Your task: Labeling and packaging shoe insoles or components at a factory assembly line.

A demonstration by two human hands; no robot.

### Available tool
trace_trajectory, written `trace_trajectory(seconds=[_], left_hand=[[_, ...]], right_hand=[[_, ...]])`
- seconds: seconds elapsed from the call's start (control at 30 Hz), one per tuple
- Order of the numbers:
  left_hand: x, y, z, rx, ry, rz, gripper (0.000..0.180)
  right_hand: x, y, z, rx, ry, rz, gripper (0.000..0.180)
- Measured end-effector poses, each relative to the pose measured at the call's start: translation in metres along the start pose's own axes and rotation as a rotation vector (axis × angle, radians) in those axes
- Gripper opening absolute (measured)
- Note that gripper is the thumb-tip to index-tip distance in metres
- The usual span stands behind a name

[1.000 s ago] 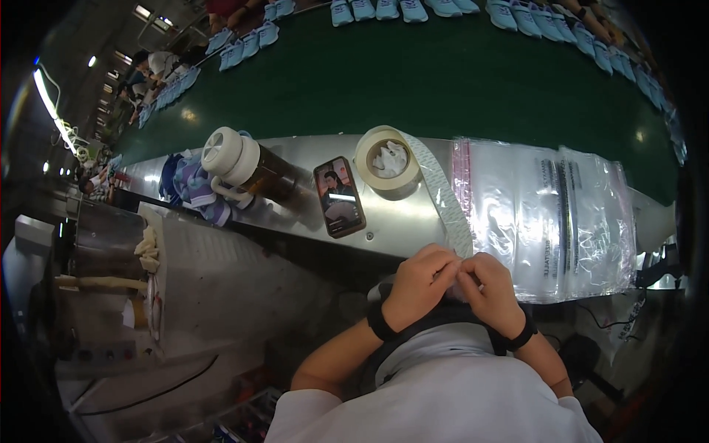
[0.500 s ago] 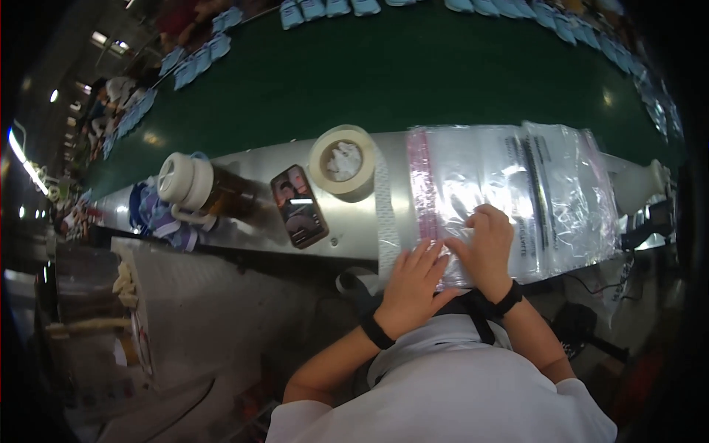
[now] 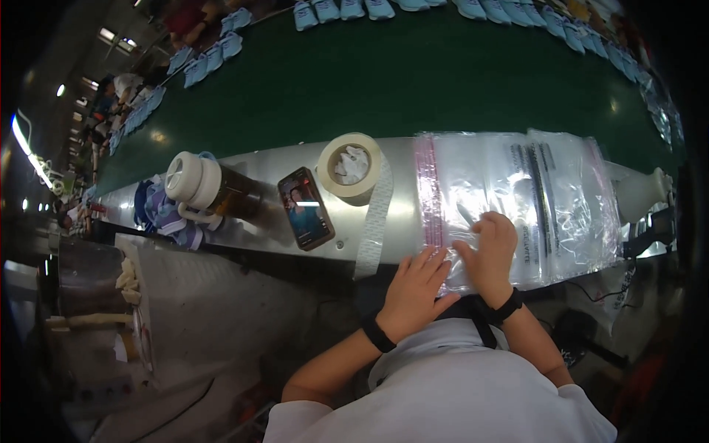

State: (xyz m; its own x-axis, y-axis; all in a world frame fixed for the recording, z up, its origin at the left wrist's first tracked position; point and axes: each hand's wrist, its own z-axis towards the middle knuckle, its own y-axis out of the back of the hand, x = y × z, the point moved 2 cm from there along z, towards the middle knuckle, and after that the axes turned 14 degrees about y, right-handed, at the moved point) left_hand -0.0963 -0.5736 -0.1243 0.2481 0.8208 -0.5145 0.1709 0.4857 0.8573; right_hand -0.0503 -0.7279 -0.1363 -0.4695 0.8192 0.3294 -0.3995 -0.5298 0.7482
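Observation:
Several clear plastic zip bags (image 3: 473, 170) lie overlapping on the metal ledge, with a pink strip along the left edge and dark print across them. My left hand (image 3: 415, 294) rests at their near left corner, fingers stretched out and holding nothing. On the near part of the bags lies my right hand (image 3: 490, 255), its thumb apart from its loosely bent fingers; nothing shows in its grasp. A roll of label tape (image 3: 330, 164) stands left of the bags, crumpled white paper in its core. Its loose printed strip (image 3: 373, 236) hangs toward the ledge's near edge.
Left of the roll are a phone (image 3: 306, 209) with a lit screen, a brown-tinted bottle (image 3: 238, 198) with a white lid, and a purple-blue shoe (image 3: 164, 210). Beyond the ledge runs a green belt (image 3: 443, 88), lined with light blue shoes (image 3: 351, 9). A white, bottle-shaped object (image 3: 642, 193) is at right.
The tape's loose strip has swung left, away from my left hand. The picture on the phone has changed. My hands stay in nearly the same place on the bags; the whole view has shifted slightly.

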Motion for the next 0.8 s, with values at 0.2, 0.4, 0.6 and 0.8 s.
trace_trajectory(seconds=[0.2,0.4,0.6,0.8], left_hand=[[-0.001,-0.009,-0.003,-0.001,-0.006,0.004,0.054],[0.001,-0.006,-0.003,-0.002,0.012,-0.025,0.055],[0.001,-0.002,0.000,0.002,-0.002,-0.043,0.053],[0.011,0.018,0.019,0.196,0.071,-0.269,0.040]], right_hand=[[-0.024,-0.010,-0.016,0.054,-0.032,-0.028,0.020],[0.002,-0.004,0.004,0.010,-0.002,0.029,0.020],[-0.011,-0.011,-0.004,0.042,0.039,-0.031,0.016],[-0.036,0.023,-0.011,-0.144,-0.224,0.346,0.004]])
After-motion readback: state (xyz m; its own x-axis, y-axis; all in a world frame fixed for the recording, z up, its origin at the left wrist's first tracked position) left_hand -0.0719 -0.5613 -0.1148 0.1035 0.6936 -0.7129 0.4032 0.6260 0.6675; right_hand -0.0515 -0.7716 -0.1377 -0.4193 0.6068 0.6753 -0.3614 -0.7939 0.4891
